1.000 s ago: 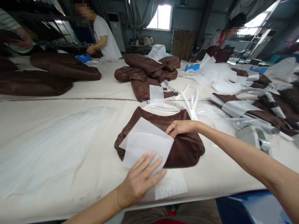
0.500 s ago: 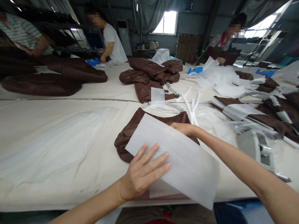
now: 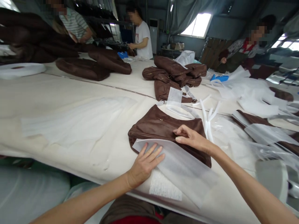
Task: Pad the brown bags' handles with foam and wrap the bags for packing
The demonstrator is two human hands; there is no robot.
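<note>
A brown bag lies on the cream-covered table, its small zip pull showing near the top. Across its lower edge lies a white translucent sheet, reaching down toward the table's front edge. My left hand rests on the sheet's left part, fingers spread. Over the bag's right half is my right hand, fingers curled and apart, with nothing visible between them. A small white textured piece lies partly beneath the sheet. Behind the bag lies a wrapped strap.
Brown bags are piled behind, others lie back left. White foam strips and clear plastic are on the right. A grey-white device stands front right. Three people are at the far side.
The view has turned left. The sheet has come down off the bag's upper part, uncovering its front. My right hand has come out from behind the sheet, and its fingers now show.
</note>
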